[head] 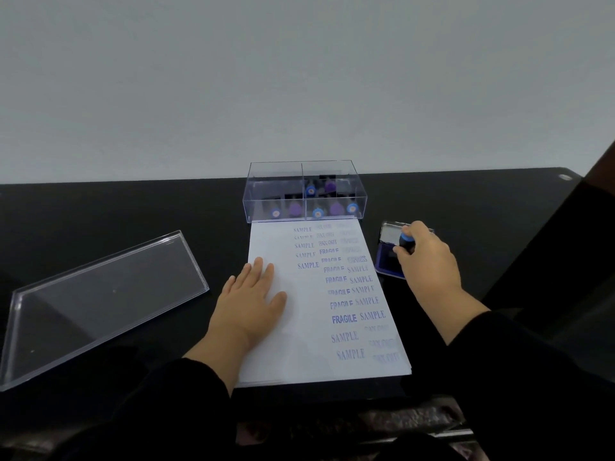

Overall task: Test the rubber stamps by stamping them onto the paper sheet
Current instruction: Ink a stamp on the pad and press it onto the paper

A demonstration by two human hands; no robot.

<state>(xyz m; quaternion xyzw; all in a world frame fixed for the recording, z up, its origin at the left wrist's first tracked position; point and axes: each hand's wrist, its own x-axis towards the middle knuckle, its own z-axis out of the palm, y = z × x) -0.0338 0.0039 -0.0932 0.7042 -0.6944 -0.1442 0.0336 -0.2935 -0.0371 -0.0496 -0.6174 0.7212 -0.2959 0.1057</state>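
Lying flat with fingers straight, the left hand (251,299) presses the left half of the paper (296,354) on the black table (100,207). Rows of blue SAMPLE, FRAGILE and fainter prints fill the sheet's right half. To the right, the right hand (427,257) grips a blue-handled stamp (406,241), held over the open ink pad (389,251) just beside the paper. A clear lid (100,304) lies well to the left. Touching the sheet's far edge, a clear box (304,191) holds further blue and purple stamps (327,207) in compartments.
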